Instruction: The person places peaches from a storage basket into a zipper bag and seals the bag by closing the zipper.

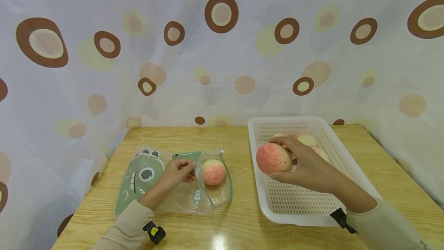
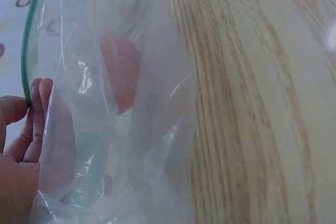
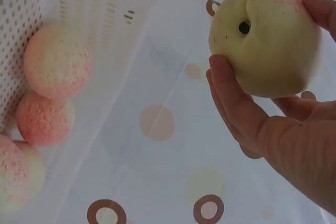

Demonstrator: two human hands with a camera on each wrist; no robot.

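Observation:
My left hand pinches the green-edged rim of a clear zip bag, printed with a green cartoon monster. The bag lies on its side, its mouth spread toward the right. Just inside that mouth sits a pink-speckled peach; in the left wrist view it shows blurred through the plastic. My right hand grips another peach between thumb and fingers, above the left side of a white plastic basket. The right wrist view shows this held peach from its pale side, with a small dark hole at its dimple.
Several more peaches lie in the far part of the basket, partly behind my right hand in the head view. Wooden tabletop runs between bag and basket. A spotted curtain hangs behind the table and along its sides.

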